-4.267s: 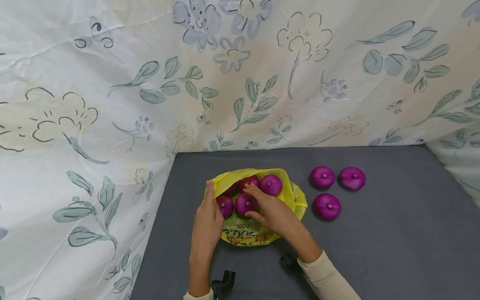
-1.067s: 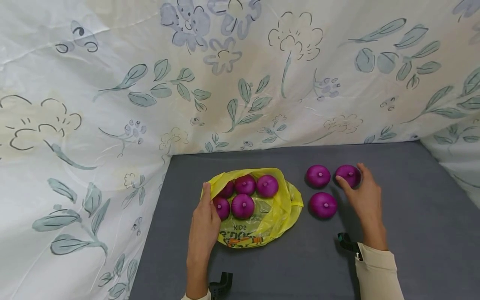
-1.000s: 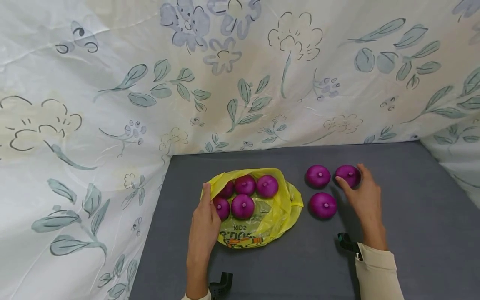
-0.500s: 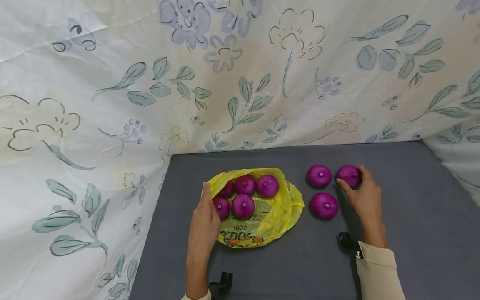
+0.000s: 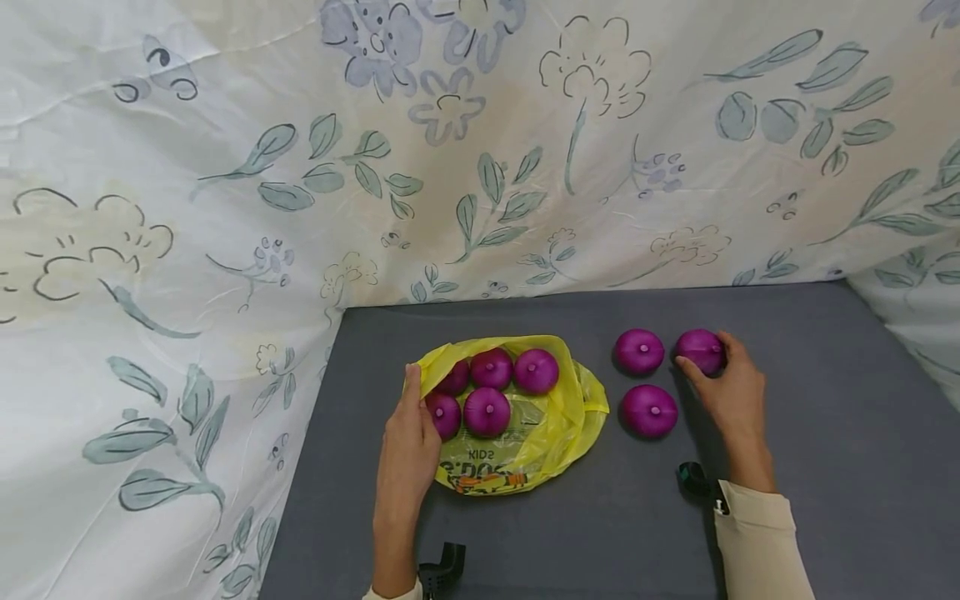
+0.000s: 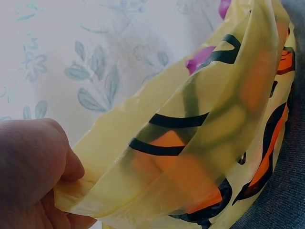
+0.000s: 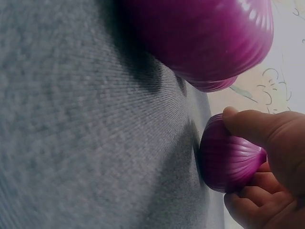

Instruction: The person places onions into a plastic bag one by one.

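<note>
On the left, my left hand (image 5: 408,454) pinches the rim of a yellow plastic bag (image 5: 558,437) between thumb and fingers. The bag lies with its mouth held open, and several glossy purple onions (image 5: 487,412) sit inside, one partly behind the rim. In the left wrist view the thumb (image 6: 71,164) presses on the bag's edge. At the back right, my right hand (image 5: 735,392) grips an onion (image 5: 699,351) from its sides. The right wrist view shows thumb and fingers around that ribbed onion (image 7: 228,155), close over the table.
Two more onions, a rear one (image 5: 639,351) and a front one (image 5: 649,411), stand on the dark grey table (image 5: 570,533) between the bag and my right hand. A floral cloth (image 5: 480,208) hangs along the back and left side.
My right hand has let go of an onion in the bag and moved right to the far onion, which it holds. In the last second it has barely shifted. The left hand keeps the bag's rim.
</note>
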Tool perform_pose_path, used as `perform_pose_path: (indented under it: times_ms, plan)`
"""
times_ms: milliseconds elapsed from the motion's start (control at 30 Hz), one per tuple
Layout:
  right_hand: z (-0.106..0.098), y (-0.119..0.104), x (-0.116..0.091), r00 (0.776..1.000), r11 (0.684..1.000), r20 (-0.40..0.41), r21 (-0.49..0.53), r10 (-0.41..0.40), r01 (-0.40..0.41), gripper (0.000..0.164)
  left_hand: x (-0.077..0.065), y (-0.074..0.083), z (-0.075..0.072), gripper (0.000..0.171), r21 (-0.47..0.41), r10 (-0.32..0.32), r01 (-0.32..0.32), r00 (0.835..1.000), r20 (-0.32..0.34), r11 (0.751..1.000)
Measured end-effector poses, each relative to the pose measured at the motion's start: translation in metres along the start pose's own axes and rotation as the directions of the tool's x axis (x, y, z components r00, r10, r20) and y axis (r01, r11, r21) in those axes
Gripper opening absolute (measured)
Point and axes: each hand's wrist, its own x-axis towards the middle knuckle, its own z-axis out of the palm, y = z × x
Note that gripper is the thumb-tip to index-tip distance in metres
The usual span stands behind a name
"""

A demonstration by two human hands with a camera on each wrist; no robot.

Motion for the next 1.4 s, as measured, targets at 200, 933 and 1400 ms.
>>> perform_pose_path:
  times_ms: [200,933,1400]
  plan:
    - [-0.001,0.0,-0.002,1.0,1.0,-0.004,0.012,0.0,0.0,0.082,-0.002,-0.001,0.0,0.066,0.002,-0.008,0.008,1.0,0.004,1.0]
    - [-0.014,-0.017,-0.004,0.999,0.998,-0.038,0.055,0.002,0.0,0.082,0.001,0.002,-0.004,0.065,0.008,0.011,-0.011,1.0,-0.001,1.0]
    - [-0.023,-0.045,-0.013,0.998,0.991,-0.026,0.112,-0.064,0.067,0.082,-0.002,0.002,-0.004,0.065,-0.001,0.009,-0.009,1.0,-0.009,1.0]
